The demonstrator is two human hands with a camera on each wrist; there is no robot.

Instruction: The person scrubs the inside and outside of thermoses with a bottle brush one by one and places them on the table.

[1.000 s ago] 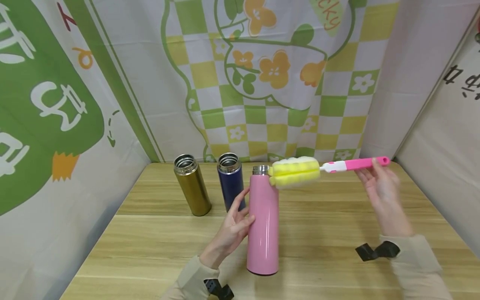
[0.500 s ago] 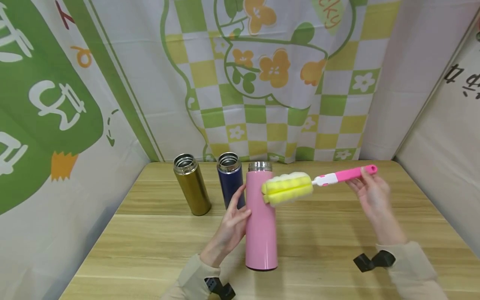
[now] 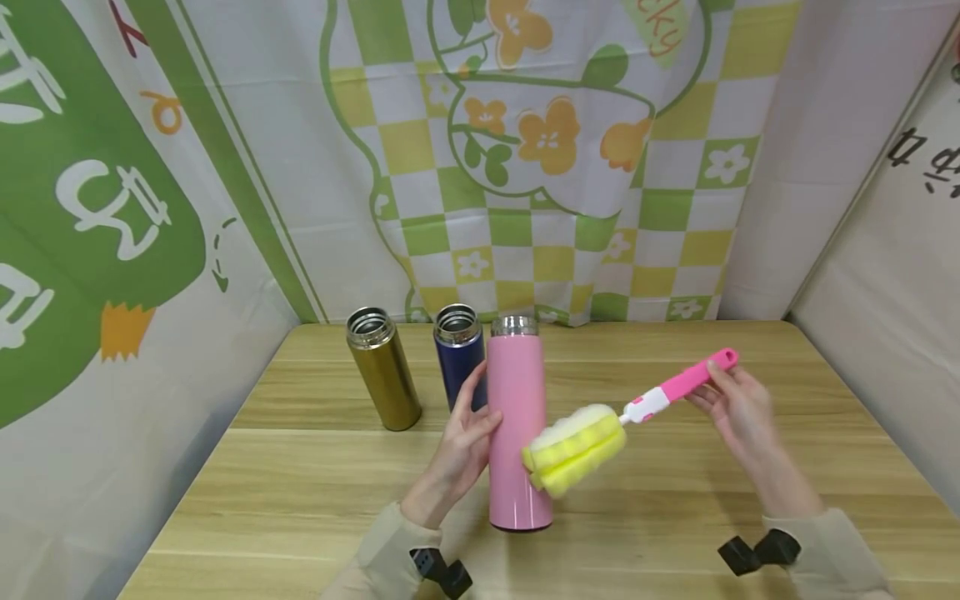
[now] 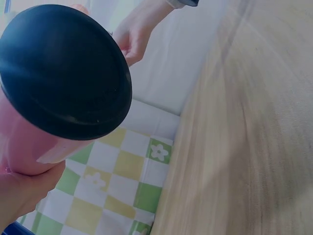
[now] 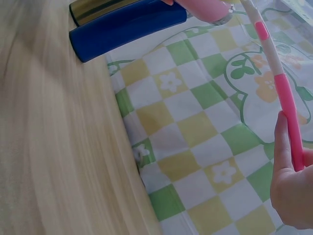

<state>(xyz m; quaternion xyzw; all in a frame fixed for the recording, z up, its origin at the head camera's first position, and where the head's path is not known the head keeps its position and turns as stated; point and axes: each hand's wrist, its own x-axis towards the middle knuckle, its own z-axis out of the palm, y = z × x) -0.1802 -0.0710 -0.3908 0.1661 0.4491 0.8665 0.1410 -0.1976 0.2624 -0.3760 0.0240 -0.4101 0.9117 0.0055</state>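
Note:
My left hand (image 3: 459, 446) grips a tall pink thermos bottle (image 3: 517, 400) from its left side, fingers behind and thumb across the front. The bottle is lidless, with a bare metal neck (image 3: 514, 326); its dark base (image 4: 66, 73) faces the camera in the left wrist view. By its pink handle end, my right hand (image 3: 742, 408) pinches a bottle brush (image 3: 651, 403) with a pink and white handle. The brush's yellow and white sponge head (image 3: 576, 448) slants down to the left and overlaps the lower right side of the bottle in the head view.
A gold bottle (image 3: 386, 371) and a dark blue bottle (image 3: 459, 358), both lidless, stand on the wooden table (image 3: 315, 500) left of the pink one. Behind the table hangs a checkered cloth (image 3: 487, 233). Cloth walls stand at both sides.
The brush has swung down from the bottle's neck to its lower side, its head now tilted lower. My right hand has come down and left. The pink bottle has risen slightly.

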